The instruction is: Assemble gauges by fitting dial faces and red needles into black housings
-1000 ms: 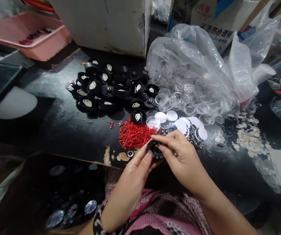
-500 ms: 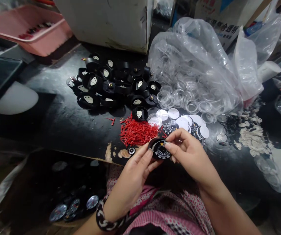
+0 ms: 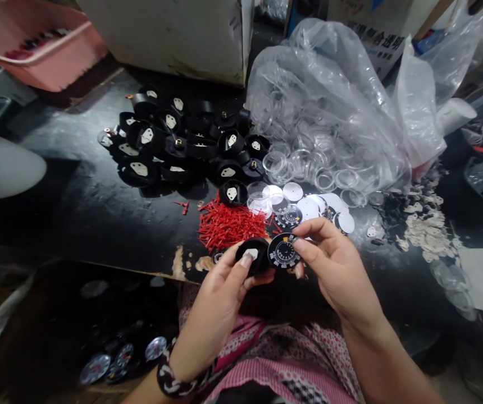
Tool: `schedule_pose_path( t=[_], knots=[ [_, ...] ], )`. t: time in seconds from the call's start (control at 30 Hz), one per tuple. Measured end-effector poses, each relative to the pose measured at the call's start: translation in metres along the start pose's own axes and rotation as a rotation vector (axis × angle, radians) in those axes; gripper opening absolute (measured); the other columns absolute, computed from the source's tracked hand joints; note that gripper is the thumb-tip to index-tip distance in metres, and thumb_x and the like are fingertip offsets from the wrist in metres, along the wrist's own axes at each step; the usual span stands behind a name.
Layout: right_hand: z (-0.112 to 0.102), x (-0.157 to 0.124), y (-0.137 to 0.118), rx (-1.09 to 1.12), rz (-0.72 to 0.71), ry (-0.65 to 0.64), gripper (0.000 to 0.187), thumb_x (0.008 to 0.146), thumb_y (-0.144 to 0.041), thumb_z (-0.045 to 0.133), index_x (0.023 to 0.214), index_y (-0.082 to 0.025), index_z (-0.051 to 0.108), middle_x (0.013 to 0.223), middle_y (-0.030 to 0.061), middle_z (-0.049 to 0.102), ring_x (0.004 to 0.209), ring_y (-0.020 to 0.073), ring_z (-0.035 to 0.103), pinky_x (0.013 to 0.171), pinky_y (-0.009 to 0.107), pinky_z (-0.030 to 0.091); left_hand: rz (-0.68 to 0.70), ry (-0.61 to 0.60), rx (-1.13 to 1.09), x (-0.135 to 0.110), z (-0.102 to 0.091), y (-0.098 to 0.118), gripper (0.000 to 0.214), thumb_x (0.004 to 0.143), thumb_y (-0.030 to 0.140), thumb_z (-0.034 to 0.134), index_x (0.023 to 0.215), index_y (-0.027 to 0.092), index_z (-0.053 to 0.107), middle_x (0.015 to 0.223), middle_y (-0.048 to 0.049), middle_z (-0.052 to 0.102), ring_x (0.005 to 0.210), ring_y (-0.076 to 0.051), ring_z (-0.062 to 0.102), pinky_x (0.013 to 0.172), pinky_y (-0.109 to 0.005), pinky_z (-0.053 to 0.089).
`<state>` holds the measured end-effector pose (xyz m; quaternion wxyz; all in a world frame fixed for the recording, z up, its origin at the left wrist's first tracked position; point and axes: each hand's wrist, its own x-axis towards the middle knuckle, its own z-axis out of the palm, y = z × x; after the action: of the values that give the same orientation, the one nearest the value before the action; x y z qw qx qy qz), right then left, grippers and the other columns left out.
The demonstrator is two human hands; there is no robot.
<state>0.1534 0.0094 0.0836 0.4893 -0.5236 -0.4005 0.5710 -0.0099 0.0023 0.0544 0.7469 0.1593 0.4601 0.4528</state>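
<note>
My left hand point(image 3: 227, 280) is closed around a round black gauge housing point(image 3: 253, 255), its thumb lying over the white piece inside. Pinched between thumb and fingers of my right hand point(image 3: 329, 264) is a black dial face point(image 3: 282, 251) with white markings and a small yellow patch. The dial sits just right of the housing, close to its rim. Right behind the hands lie a heap of red pointers point(image 3: 231, 224) and several loose dial discs point(image 3: 309, 207), some showing white backs.
Several black housings point(image 3: 146, 134) stand at the back left. Clear plastic lens rings point(image 3: 304, 163) spill from a clear bag point(image 3: 329, 73). White flat pieces point(image 3: 427, 230) lie at right. A pink bin point(image 3: 51, 50) stands far left; finished-looking gauges point(image 3: 96, 367) sit below the table edge.
The dial face, which lay over the housing, is now apart from it to the right in my right hand. The housing's inside with the white piece now shows. The view has shifted slightly.
</note>
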Motion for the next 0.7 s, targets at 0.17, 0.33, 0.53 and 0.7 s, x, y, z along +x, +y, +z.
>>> schedule_pose_path(
  t=[0.17,0.33,0.53,0.7],
  knots=[
    [-0.006,0.001,-0.004,-0.141,-0.040,0.051,0.005,0.089,-0.025,0.064,0.092,-0.025,0.062,0.082,-0.0053,0.060,0.055,0.0044,0.055,0.051,0.018,0.047,0.030,-0.057,0.002,0.002,-0.002,-0.001,0.021,0.088,0.037,0.066,0.101,0.021,0.072,0.103,-0.0022,0.073,0.093,-0.017,0.069,0.085,-0.028,0.060],
    [0.010,0.001,-0.011,-0.545,-0.192,-0.016,0.010,0.089,-0.015,0.058,0.093,-0.023,0.062,0.086,-0.0016,0.063,0.076,0.0113,0.060,0.069,0.025,0.049,0.029,-0.083,0.063,0.000,-0.003,-0.005,0.026,0.091,0.042,0.060,0.110,0.028,0.071,0.116,-0.0013,0.071,0.109,-0.018,0.065,0.088,-0.025,0.057],
    [0.022,0.005,-0.016,-0.792,-0.272,-0.118,0.012,0.090,-0.008,0.054,0.090,-0.019,0.060,0.090,0.0006,0.060,0.083,0.0121,0.057,0.074,0.024,0.045,0.135,-0.124,0.388,0.000,-0.008,-0.004,0.037,0.092,0.045,0.057,0.126,0.034,0.064,0.135,0.0004,0.062,0.125,-0.024,0.056,0.101,-0.033,0.051],
    [0.012,0.006,-0.011,-0.773,-0.123,-0.074,0.010,0.087,-0.018,0.061,0.095,-0.022,0.055,0.088,-0.0008,0.060,0.076,0.0125,0.057,0.066,0.025,0.044,0.161,-0.150,0.463,0.002,-0.008,-0.003,0.037,0.090,0.040,0.061,0.124,0.028,0.063,0.133,-0.0025,0.064,0.122,-0.023,0.059,0.101,-0.032,0.050]
  ],
)
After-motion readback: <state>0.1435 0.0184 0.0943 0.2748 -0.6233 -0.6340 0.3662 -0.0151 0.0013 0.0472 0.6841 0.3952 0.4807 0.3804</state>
